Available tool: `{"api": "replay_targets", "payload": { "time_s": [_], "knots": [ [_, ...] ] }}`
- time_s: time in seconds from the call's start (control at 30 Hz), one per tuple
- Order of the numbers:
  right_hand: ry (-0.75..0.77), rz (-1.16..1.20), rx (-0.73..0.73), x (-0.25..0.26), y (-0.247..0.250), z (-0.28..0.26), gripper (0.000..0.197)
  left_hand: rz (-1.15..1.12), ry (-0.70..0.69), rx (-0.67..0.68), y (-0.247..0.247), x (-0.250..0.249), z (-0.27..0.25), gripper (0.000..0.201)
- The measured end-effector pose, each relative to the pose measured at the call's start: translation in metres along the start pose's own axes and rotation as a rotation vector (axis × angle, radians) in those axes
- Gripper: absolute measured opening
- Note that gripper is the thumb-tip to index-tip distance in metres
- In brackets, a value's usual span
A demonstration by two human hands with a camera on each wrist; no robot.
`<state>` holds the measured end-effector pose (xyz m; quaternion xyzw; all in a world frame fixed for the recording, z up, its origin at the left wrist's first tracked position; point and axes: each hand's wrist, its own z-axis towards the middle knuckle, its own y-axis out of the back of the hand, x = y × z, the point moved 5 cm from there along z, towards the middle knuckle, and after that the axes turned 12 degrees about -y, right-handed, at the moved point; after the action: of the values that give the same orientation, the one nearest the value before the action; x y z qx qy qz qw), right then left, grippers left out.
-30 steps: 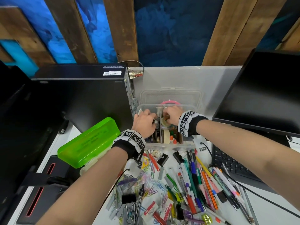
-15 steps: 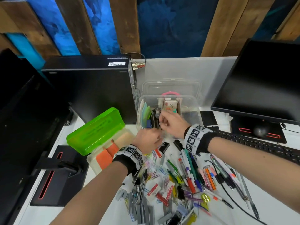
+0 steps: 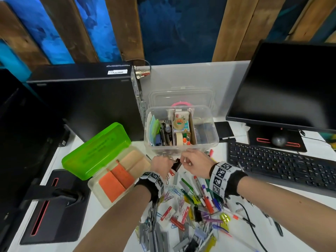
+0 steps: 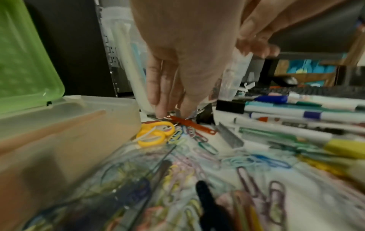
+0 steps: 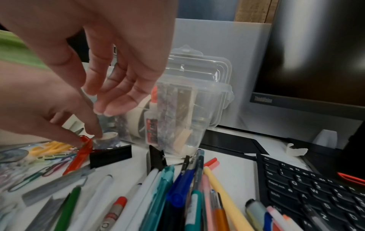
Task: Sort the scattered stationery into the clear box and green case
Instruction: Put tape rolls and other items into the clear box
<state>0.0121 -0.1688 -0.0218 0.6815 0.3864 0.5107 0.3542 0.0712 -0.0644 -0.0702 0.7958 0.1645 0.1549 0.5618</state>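
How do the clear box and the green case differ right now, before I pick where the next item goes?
The clear box is deep with see-through walls; the green case is shallow with a cloudy base. The clear box's lid stands behind it, colourless; the green case's lid is bright green, hinged up on its far-left side. The clear box holds tape rolls and a glue bottle between dividers; the green case holds orange and beige pads. Both are open on the desk.

Both arms reach forward. The left hand (image 3: 162,165) points its fingers down. The right hand (image 3: 195,161) hangs close beside it, fingers loosely bent.
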Motion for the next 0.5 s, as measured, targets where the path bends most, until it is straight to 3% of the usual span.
{"api": "replay_targets", "payload": {
  "time_s": [0.3,0.5],
  "knots": [
    [0.002,0.067,-0.037,0.000,0.016,0.003,0.011,-0.041,0.018,0.004,-0.003,0.006,-0.005,0.023],
    [0.017,0.118,-0.133,-0.002,0.056,0.017,0.009,-0.162,-0.198,-0.142,0.033,-0.008,-0.041,0.020]
  ]
}}
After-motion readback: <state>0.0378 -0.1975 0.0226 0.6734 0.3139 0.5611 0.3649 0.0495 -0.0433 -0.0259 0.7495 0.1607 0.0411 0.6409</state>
